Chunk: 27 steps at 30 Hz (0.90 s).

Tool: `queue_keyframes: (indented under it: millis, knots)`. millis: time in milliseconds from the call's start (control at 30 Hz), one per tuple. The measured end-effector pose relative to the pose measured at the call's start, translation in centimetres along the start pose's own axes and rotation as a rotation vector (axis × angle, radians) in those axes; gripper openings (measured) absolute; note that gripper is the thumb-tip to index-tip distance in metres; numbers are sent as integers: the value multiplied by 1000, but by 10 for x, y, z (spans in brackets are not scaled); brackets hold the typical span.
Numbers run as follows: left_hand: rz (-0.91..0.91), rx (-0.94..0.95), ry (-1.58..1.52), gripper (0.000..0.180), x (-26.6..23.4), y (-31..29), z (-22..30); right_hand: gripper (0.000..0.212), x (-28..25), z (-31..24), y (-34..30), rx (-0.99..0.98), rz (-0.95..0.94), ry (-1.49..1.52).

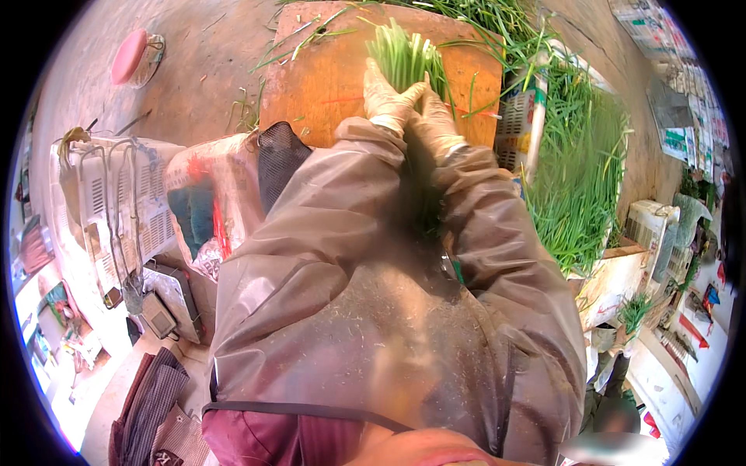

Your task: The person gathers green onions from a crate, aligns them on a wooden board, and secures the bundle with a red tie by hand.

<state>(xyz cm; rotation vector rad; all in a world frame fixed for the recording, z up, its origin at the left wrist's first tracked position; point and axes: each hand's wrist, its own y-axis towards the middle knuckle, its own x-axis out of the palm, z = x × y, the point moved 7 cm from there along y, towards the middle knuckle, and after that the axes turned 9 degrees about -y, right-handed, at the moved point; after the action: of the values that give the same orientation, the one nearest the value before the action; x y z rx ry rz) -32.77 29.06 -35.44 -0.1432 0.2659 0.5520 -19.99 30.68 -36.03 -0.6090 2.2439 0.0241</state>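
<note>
A bunch of green chives (404, 58) is gathered between my two gloved hands over a wooden board (311, 85). Its pale cut ends point away from me, and the leaves run back toward my chest between my forearms. My left hand (388, 95) wraps the bunch from the left side. My right hand (435, 116) closes on it from the right, its fingertips close to my left thumb. Both hands wear cream-coloured gloves, and translucent brown sleeves cover my arms. Part of the bunch is hidden behind my hands and sleeves.
Loose chives (497, 19) lie along the board's far right edge. To the right stands a white crate heaped with long chives (579, 171). A white plastic crate (109, 194) and a dark mesh piece (281, 159) are on the left. Farther off sits a pink-topped stool (130, 57).
</note>
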Motion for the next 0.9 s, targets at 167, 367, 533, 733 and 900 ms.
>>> queue_keyframes:
  millis: [167, 367, 533, 733, 900]
  knots:
    - [63, -82, -35, 126, -10, -7, 7, 61, -92, -37, 59, -66, -298, -755]
    - [16, -223, -124, 132, -15, -5, 5, 49, -47, -106, 147, -59, -497, -184]
    - [45, -205, -154, 132, -15, -1, 5, 45, -70, -44, 167, -326, -82, -602]
    - [29, -158, -107, 132, -16, 4, -7, 53, -79, 58, 25, 421, -54, -92]
    - [17, -148, -111, 129, -12, 3, -9, 44, -69, 34, -7, 494, 118, -152]
